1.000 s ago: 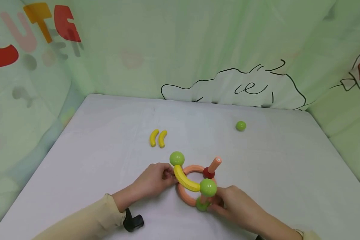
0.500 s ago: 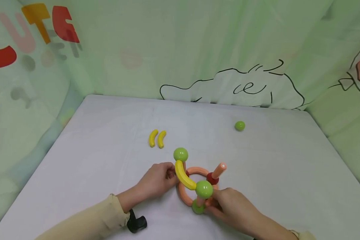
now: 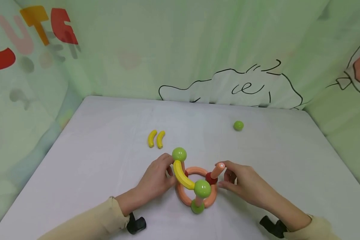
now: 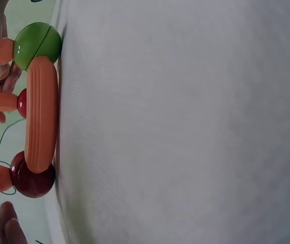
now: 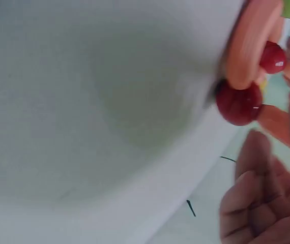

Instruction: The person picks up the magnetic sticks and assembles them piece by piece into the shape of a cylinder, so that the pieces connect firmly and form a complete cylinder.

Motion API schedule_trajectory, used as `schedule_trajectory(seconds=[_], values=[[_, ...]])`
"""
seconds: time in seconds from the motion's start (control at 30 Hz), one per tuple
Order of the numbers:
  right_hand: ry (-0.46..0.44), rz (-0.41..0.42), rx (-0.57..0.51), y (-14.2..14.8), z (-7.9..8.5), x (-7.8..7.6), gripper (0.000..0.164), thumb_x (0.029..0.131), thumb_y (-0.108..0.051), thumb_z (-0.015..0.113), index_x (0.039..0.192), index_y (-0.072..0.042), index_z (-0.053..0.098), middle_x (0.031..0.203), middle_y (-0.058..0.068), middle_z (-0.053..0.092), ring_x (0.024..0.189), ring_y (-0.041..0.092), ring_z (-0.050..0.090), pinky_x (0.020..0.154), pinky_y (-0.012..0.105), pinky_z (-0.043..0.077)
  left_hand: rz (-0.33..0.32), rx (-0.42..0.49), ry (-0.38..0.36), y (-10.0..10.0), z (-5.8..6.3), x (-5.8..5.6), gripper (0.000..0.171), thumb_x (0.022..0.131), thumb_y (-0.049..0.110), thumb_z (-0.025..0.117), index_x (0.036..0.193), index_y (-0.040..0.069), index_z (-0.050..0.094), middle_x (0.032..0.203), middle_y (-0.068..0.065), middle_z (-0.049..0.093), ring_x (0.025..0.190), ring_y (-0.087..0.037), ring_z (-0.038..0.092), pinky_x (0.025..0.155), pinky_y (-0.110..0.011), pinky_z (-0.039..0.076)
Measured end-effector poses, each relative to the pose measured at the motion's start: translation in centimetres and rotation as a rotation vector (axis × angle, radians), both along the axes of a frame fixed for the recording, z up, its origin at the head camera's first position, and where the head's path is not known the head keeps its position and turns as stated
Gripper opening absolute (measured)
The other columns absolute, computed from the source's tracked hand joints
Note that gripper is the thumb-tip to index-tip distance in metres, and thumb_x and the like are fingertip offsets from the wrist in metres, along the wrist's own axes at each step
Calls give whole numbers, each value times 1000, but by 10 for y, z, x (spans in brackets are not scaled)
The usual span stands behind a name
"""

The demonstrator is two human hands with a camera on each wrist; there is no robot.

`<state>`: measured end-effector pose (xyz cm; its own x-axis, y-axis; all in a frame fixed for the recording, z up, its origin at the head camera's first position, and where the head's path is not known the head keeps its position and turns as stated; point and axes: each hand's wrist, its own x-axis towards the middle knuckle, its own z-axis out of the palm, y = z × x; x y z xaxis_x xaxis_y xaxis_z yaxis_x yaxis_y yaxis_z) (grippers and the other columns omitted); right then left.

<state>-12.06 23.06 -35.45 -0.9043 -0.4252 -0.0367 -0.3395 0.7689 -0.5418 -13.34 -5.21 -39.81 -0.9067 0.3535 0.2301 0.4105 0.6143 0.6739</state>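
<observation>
A toy frame stands in front of me: an orange ring (image 3: 182, 193), its curved pieces joined at ball connectors, with upright orange posts. A yellow banana-shaped piece (image 3: 183, 176) bridges two green balls on the posts' tops; one is the front green ball (image 3: 202, 189). The right post (image 3: 217, 170) rises bare-topped from a red ball (image 3: 211, 178). My left hand (image 3: 156, 175) is at the left post, index finger beside its green top ball, thumb lower near the ring. My right hand (image 3: 243, 181) is at the right post, index fingertip by its top and thumb beside the red ball.
Two loose yellow banana-shaped pieces (image 3: 151, 138) lie on the white tabletop (image 3: 108, 130) behind the frame, to the left. A loose green ball (image 3: 238, 125) sits farther back on the right. A green printed curtain (image 3: 132, 50) hangs behind the table.
My right hand has left the front post's base and moved up and back to the right post. My left fingers have risen toward the left green ball. The frame turned slightly, then stayed put.
</observation>
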Motion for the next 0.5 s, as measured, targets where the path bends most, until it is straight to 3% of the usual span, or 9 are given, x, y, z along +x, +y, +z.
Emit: schedule_trajectory(seconds=[0.07,0.17,0.3,0.5], values=[[0,36,-53,0,-3,-3,41,88,-16,81,124,-6,65,77,-10,56,68,0,50,59,20,46,-15,26,53,1,-1,-2,20,83,3,79,100,8,70,94,-2,63,74,-12,57,67,-21,50],[13,51,-96,-3,-6,-5,30,90,-14,78,117,-7,69,86,-8,64,71,0,51,60,20,47,-39,64,83,1,-1,-4,18,85,0,78,101,6,73,90,-2,62,74,-11,57,66,-20,52],[47,66,-115,-6,-7,-5,15,91,-11,76,104,-15,71,94,-6,71,71,-1,53,62,20,49,-59,68,75,1,1,-5,19,86,0,77,104,4,74,88,-2,61,75,-11,55,66,-19,51],[91,112,-98,-6,-8,-4,13,93,-7,73,101,-16,69,95,-7,72,72,-2,54,62,20,49,-81,30,56,3,5,-7,13,89,3,77,101,5,73,85,-1,59,74,-11,54,67,-20,51]])
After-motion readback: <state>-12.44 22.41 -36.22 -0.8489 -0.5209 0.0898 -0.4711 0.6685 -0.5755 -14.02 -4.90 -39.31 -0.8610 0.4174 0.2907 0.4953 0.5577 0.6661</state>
